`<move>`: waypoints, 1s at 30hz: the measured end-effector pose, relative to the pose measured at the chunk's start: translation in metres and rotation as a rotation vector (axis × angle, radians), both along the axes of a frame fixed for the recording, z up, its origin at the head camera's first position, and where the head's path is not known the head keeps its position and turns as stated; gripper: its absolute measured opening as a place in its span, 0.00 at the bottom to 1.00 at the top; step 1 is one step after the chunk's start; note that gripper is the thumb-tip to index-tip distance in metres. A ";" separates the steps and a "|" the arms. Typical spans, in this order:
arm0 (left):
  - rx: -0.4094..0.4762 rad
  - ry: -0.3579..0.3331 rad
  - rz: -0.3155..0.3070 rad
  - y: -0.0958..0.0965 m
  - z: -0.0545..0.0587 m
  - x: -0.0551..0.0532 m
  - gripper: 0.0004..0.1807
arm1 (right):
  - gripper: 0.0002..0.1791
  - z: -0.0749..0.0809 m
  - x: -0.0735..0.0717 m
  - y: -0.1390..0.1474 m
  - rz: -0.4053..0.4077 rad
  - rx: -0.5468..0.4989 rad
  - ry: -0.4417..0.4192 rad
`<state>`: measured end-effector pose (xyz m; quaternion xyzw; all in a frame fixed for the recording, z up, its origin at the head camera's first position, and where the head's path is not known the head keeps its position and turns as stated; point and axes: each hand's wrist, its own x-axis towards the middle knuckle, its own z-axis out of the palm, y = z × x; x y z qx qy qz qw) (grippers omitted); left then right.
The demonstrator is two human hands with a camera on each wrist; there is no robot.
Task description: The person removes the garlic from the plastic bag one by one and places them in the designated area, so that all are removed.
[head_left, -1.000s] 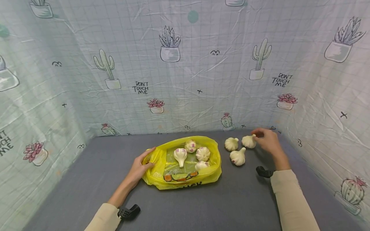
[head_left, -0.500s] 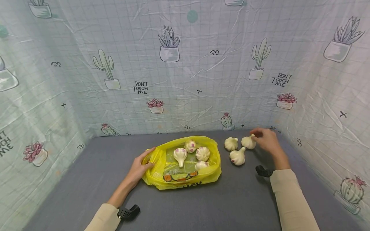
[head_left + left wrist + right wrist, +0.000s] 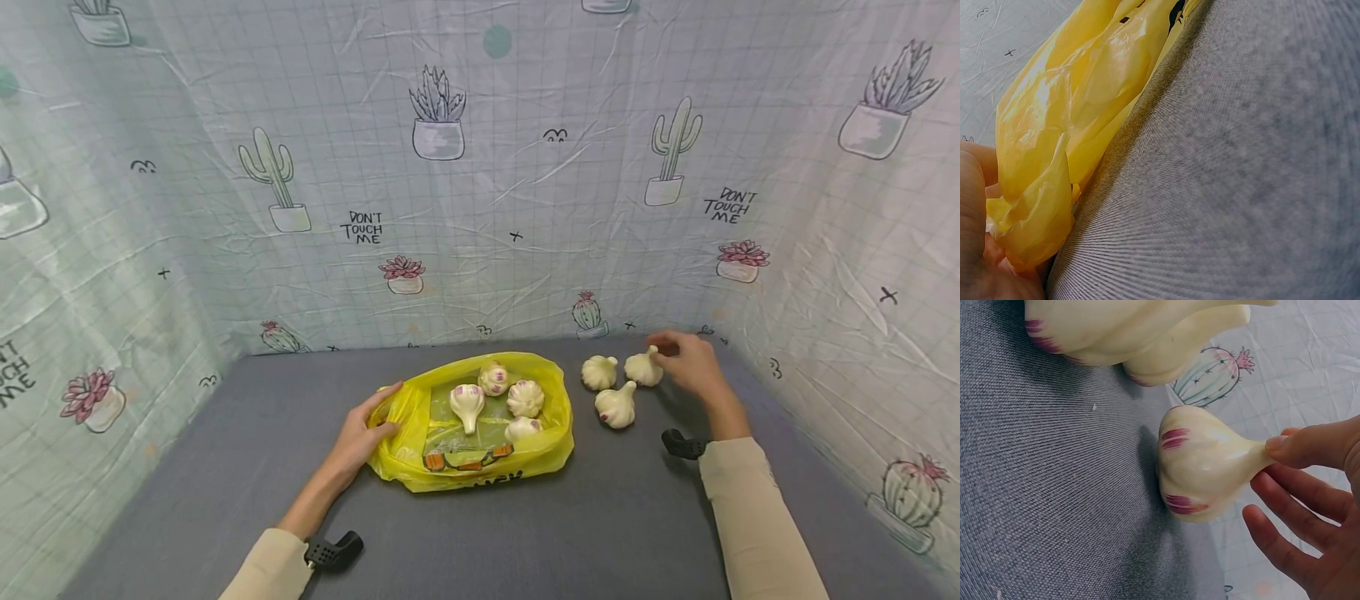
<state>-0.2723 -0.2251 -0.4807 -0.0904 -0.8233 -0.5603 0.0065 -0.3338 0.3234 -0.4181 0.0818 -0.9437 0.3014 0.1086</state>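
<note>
Lettering on the yellow bag [image 3: 480, 479] tucked under its fold, two garlic bulbs [image 3: 1141, 331] cropped by the right wrist view's top edge, left hand [image 3: 975, 250] mostly out of frame

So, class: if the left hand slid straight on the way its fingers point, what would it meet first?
The yellow bag: the left hand already grips its edge. Beyond that, probably the nearest garlic bulb inside.

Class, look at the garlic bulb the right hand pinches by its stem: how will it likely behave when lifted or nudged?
The garlic bulb looks rounded and squat, so a nudge would probably make it roll or wobble. The right hand pinches only its thin stem, so it likely feels light. Its glossy, smooth skin suggests it could slip from the fingers.
</note>
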 end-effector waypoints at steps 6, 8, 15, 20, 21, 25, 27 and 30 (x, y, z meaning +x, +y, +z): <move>0.005 0.001 -0.005 0.000 0.000 0.000 0.37 | 0.18 0.000 0.001 0.000 -0.006 -0.007 0.016; 0.010 0.001 -0.006 0.000 0.000 0.000 0.37 | 0.17 0.000 0.001 -0.001 -0.002 -0.010 0.017; 0.008 -0.005 -0.006 0.001 0.000 0.000 0.37 | 0.16 -0.001 0.001 -0.002 -0.009 -0.022 -0.006; 0.011 -0.003 -0.007 0.001 -0.001 -0.001 0.38 | 0.16 0.000 0.002 -0.002 -0.015 -0.024 0.001; 0.012 -0.003 -0.007 0.001 -0.001 -0.001 0.38 | 0.16 0.000 0.002 -0.003 -0.014 -0.025 0.004; 0.012 0.001 -0.006 0.001 0.000 0.000 0.37 | 0.16 0.000 0.002 -0.003 -0.011 -0.023 0.014; 0.012 0.002 -0.005 0.001 0.000 0.000 0.37 | 0.16 0.000 0.002 -0.003 -0.009 -0.023 0.015; 0.013 0.004 -0.005 0.001 0.001 0.001 0.37 | 0.16 0.000 0.002 -0.003 -0.006 -0.024 0.019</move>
